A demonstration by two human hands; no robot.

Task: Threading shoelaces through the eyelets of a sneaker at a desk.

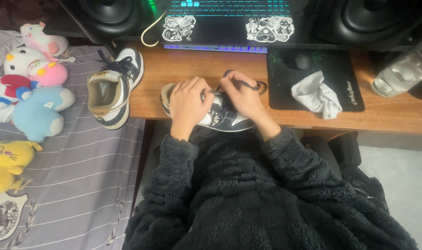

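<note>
sneaker (222, 115), white and navy, lying on its side at the near edge of a wooden desk (192, 69). left hand (188, 104) resting over its middle, fingers curled down on the upper. right hand (243, 95) just beside, fingers pinched together on a dark lace (248, 84) looping up from the shoe. matching second sneaker (113, 90) left of it, half on the desk, half on a striped bed (81, 176) beside plush toys (30, 88). white cloth (315, 95) on a black mouse pad (347, 83), well right.
</note>
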